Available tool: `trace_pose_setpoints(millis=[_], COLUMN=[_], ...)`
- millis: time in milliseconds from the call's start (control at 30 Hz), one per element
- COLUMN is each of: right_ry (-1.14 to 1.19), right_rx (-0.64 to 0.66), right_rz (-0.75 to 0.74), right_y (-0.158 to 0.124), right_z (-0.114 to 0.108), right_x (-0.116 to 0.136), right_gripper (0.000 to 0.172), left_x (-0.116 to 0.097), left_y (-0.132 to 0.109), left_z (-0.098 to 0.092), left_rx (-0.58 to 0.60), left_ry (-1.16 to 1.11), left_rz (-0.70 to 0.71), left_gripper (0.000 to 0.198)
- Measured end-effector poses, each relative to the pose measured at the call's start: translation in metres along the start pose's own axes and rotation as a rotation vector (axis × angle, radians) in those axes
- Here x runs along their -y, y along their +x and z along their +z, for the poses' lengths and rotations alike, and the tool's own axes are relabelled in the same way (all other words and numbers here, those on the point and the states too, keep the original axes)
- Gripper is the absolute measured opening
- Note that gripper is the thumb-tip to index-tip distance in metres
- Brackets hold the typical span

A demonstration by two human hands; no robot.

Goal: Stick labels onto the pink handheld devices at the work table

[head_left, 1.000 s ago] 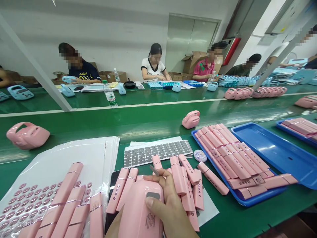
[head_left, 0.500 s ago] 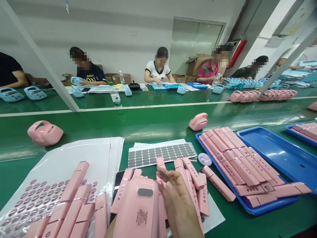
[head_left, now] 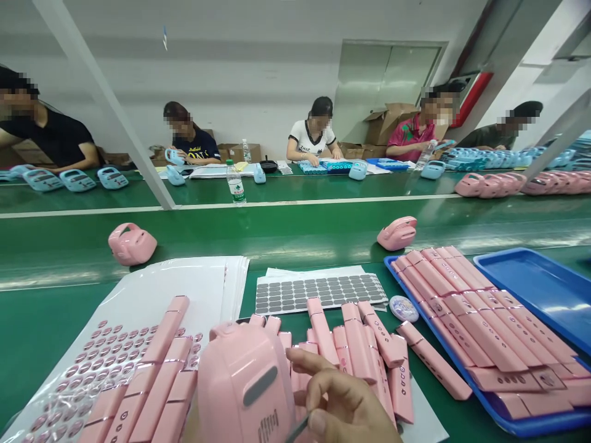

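A glossy pink casing point(head_left: 244, 375) is held up at the bottom centre, tilted, with a grey oval and small dark print on its face. Only a sliver of my left hand point(head_left: 191, 427) shows at the casing's lower left edge; it supports the casing, its fingers hidden behind. My right hand point(head_left: 344, 400) is at the casing's right side, thumb and a finger pinched on a thin grey sticker point(head_left: 298, 429), seen nearly edge-on close to the casing. Behind the hands lies a sheet of grey oval stickers point(head_left: 318, 291).
Pink bars point(head_left: 355, 344) lie loose behind my right hand; more fill a blue tray point(head_left: 519, 424) at right. Round stickers on a clear sheet point(head_left: 111, 351) lie left under bars. Two pink casings point(head_left: 133, 245) stand further back. Several people sit across the green bench.
The casing has turned and tilted, its grey oval now slanting. My right hand has moved lower, bringing the grey sticker down beside the casing. The head view has shifted left.
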State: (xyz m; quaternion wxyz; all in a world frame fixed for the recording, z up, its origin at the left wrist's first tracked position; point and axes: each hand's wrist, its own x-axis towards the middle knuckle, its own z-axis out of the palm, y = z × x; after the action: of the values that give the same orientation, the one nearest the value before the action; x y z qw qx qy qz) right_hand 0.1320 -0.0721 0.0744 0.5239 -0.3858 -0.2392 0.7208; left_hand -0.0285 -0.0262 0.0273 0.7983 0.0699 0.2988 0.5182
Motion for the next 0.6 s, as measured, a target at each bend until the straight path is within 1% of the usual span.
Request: trace_pose_setpoints(millis=[67,100,333,600], right_ry=[0.033,0.032,-0.010,-0.009], right_rx=[0.039,0.052,0.042,0.009], right_rz=[0.074,0.088,0.074,0.054], right_y=[0.000,0.000,-0.003,-0.003], right_z=[0.003,0.005,0.007,0.006], right_x=[0.000,-0.001,-0.003,-0.005], right_gripper=[0.020,0.020,0.017,0.017], left_x=[0.001,0.001,-0.001,0.000], left_y=[-0.001,-0.001,0.005,0.013], left_z=[0.002,0.003,0.006,-0.003], left_rx=[0.004,0.005,0.025,0.076], left_ry=[-0.002,0.000,0.049,0.153], left_rz=[0.003,0.003,-0.010,-0.062], left_gripper=[0.035,0.037,0.039,0.045])
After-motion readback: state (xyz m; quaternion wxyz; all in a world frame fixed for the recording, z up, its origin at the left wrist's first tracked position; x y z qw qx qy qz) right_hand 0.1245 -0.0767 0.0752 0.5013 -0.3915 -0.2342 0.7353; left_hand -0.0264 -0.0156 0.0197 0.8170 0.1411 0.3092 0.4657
